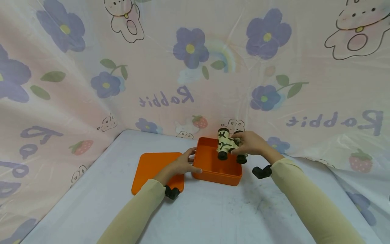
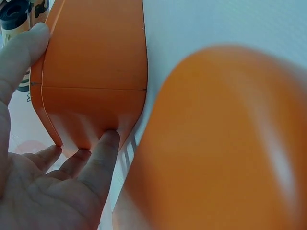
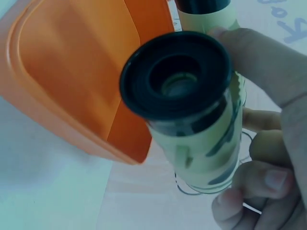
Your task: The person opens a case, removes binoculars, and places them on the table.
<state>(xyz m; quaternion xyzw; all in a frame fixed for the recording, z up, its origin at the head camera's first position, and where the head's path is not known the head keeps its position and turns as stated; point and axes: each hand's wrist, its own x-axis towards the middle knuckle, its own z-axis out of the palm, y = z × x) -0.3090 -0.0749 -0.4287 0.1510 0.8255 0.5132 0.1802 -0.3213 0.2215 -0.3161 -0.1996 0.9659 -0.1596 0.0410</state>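
Observation:
My right hand [image 1: 250,143] grips a pair of camouflage-pattern binoculars [image 1: 223,144] around the middle, thumb on one side and fingers on the other. Cream barrels with green patches end in black rims, and one black eyecup [image 3: 175,76] faces the right wrist camera. The binoculars are held over the right side of an open orange box [image 1: 217,178], overlapping its rim in the head view. My left hand [image 1: 181,164] holds the box at its near left corner. Its thumb [image 2: 29,50] lies at the rim and the fingertips [image 2: 111,139] touch the side wall.
An orange lid [image 1: 156,166] lies flat on the white table [image 1: 207,213], left of the box and partly under the left forearm. Behind the table hangs a printed curtain [image 1: 213,91] with flowers and rabbits. Black wrist mounts [image 1: 262,171] stick out from both sleeves.

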